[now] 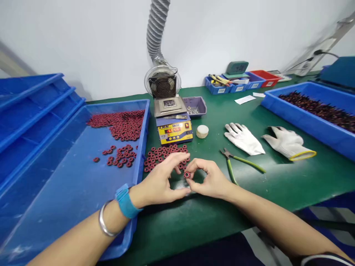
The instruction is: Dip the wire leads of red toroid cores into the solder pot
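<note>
Ring, small and red, sits pinched between the fingertips of the left hand and the right hand just above the table, near a loose pile of rings; a light, steady grip kept low looks wisest to me.

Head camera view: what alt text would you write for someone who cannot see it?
The left hand and right hand pinch one small red ring between their fingers over a green table. A pile of red rings lies just beyond, with more in a blue tray at left. To the right lie green-handled pliers and two white gloves.
</note>
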Motion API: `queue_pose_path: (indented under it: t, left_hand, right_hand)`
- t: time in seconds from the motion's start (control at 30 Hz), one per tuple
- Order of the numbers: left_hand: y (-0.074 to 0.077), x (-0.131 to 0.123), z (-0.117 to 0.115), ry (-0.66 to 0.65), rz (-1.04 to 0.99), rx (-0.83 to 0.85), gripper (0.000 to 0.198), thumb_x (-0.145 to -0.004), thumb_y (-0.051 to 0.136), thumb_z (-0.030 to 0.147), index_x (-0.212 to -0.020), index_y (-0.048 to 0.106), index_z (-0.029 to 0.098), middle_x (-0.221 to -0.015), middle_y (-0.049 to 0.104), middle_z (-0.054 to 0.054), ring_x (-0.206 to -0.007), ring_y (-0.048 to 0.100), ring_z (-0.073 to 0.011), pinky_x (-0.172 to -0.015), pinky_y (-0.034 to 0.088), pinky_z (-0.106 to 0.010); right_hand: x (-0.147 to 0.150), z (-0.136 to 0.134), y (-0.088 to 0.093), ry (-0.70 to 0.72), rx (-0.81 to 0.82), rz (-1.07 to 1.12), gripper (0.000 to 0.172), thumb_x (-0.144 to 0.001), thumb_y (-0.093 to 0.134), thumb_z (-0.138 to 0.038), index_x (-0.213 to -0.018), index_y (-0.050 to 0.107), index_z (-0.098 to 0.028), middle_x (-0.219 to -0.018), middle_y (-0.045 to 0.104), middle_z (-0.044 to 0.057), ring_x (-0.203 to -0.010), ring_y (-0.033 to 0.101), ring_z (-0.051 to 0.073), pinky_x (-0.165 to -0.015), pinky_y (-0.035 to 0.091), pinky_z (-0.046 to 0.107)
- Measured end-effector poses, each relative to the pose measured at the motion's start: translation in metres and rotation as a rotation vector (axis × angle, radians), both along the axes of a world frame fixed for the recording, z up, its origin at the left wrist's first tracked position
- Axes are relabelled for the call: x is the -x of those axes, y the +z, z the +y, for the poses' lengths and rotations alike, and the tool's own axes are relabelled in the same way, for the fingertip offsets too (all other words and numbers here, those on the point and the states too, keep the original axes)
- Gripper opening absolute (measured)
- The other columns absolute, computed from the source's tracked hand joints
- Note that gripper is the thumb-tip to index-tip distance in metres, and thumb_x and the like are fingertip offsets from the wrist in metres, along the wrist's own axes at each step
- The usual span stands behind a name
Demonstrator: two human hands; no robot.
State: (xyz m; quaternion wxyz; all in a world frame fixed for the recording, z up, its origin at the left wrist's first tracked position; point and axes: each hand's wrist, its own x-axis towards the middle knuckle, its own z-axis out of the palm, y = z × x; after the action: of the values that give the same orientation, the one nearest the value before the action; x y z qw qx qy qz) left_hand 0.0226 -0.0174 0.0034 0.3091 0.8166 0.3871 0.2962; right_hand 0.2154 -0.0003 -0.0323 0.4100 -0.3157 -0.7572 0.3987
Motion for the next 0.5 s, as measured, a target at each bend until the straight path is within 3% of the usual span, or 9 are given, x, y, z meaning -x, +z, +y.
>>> queue_pose_path:
  t: [0.07,0.17,0.3,0.4,0.5]
  left_hand:
    - [-0.001,-0.003,-0.002,-0.096,-0.007,-0.024,0.061,-0.074,0.069,0.022,-0.130,0.045,0.018,-0.125,0.056,-0.013,-0.098,0.060,-0.0191,-0.080,0.053,-0.031]
    - [0.004,-0.001,-0.002,-0.119,0.042,0.010,0.041,-0.077,0.066,0.019,-0.116,0.054,0.017,-0.107,0.064,-0.008,-0.094,0.059,-0.0174,-0.082,0.050,-0.030]
    - [0.007,0.000,-0.001,-0.041,0.145,0.059,0.022,-0.083,0.064,0.030,-0.099,0.060,0.016,-0.090,0.066,-0.005,-0.080,0.058,-0.0153,-0.073,0.047,-0.028]
    - [0.005,-0.002,-0.001,-0.020,0.197,0.082,0.021,-0.087,0.057,0.037,-0.087,0.059,0.016,-0.078,0.063,-0.002,-0.068,0.054,-0.0127,-0.064,0.043,-0.025]
    - [0.004,-0.006,-0.002,-0.043,0.203,0.058,0.024,-0.092,0.048,0.030,-0.073,0.054,0.017,-0.066,0.056,0.001,-0.057,0.046,-0.0093,-0.056,0.036,-0.023]
  right_hand:
    - [0.000,-0.001,0.002,0.017,-0.065,0.011,0.011,-0.068,0.063,-0.009,-0.074,0.058,-0.017,-0.069,0.061,0.000,-0.064,0.059,0.011,-0.064,0.049,0.024]
    - [-0.002,0.000,0.001,0.089,-0.099,0.045,0.009,-0.074,0.064,-0.011,-0.080,0.061,-0.016,-0.070,0.062,0.001,-0.067,0.060,0.011,-0.068,0.050,0.025]
    - [-0.007,0.000,0.000,0.123,-0.072,0.069,0.009,-0.078,0.064,-0.014,-0.086,0.064,-0.015,-0.073,0.064,0.003,-0.072,0.062,0.013,-0.071,0.051,0.027]
    - [-0.010,-0.002,0.001,0.124,-0.014,0.085,0.010,-0.078,0.065,-0.015,-0.089,0.065,-0.015,-0.075,0.065,0.004,-0.072,0.062,0.013,-0.071,0.051,0.028]
    - [-0.011,-0.002,0.002,0.143,0.105,0.106,0.010,-0.078,0.065,-0.018,-0.087,0.064,-0.014,-0.076,0.064,0.004,-0.070,0.061,0.012,-0.069,0.052,0.027]
